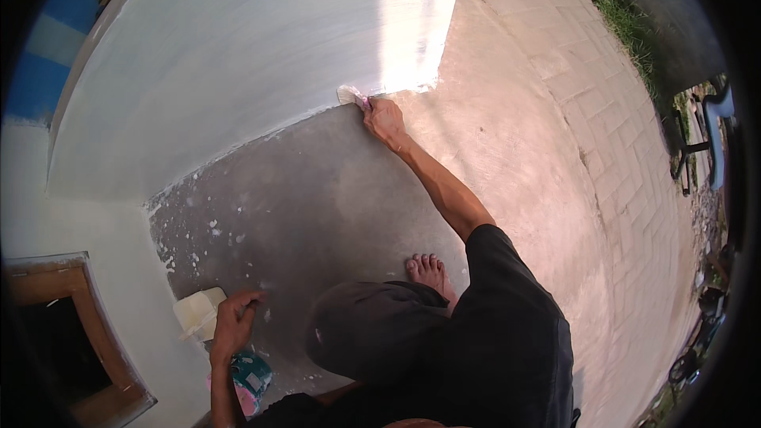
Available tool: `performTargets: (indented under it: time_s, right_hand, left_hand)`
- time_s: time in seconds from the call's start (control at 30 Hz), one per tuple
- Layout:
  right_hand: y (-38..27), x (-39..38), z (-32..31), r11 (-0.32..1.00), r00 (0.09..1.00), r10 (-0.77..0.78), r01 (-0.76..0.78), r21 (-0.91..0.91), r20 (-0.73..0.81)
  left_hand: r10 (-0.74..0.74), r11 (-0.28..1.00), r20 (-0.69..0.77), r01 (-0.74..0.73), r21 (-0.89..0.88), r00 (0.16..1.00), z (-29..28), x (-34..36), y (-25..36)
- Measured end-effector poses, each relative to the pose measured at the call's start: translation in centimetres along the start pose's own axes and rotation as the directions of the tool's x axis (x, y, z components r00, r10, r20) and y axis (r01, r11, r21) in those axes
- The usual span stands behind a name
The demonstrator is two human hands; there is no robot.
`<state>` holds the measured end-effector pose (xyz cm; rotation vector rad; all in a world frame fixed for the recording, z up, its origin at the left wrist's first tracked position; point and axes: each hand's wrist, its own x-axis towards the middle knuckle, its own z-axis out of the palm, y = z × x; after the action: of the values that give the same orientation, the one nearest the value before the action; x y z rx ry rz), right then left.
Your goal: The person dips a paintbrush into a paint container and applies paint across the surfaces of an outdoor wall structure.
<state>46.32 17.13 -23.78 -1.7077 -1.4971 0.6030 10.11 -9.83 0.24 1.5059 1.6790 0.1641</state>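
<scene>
Along the foot of a smooth, white-painted wall (261,47), we see the paintbrush with pale, flat bristles and a pink-smeared handle (349,95), its handle clasped in the right hand's (386,121) fingers, bristles poking out leftward past the fingertips, right at the seam! Below, grey concrete floor (293,190), dull and smooth (what a spatter of white flecks on the left!). And the left hand (232,323), fingers loosely bent and released, hovers beside a boxy cream container (200,309) and a rounded green-and-pink pot (252,372).
</scene>
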Motion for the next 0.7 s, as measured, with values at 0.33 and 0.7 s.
performTargets:
  time_s: [0.33, 0.7]
  right_hand:
    - [12.9, 2.4, -11.4, 0.948, 0.841, 0.313, -0.306, 0.088, -0.442]
    - [2.5, -1.6, -4.6, 0.403, 0.715, 0.698, -0.34, 0.85, -0.045]
  left_hand:
    - [0.07, 0.998, 0.071, -0.071, 0.0, 0.995, 0.7, 0.2, -0.6]
    - [0.008, 1.0, 0.069, -0.006, -0.027, 0.998, 0.7, -0.1, 0.8]
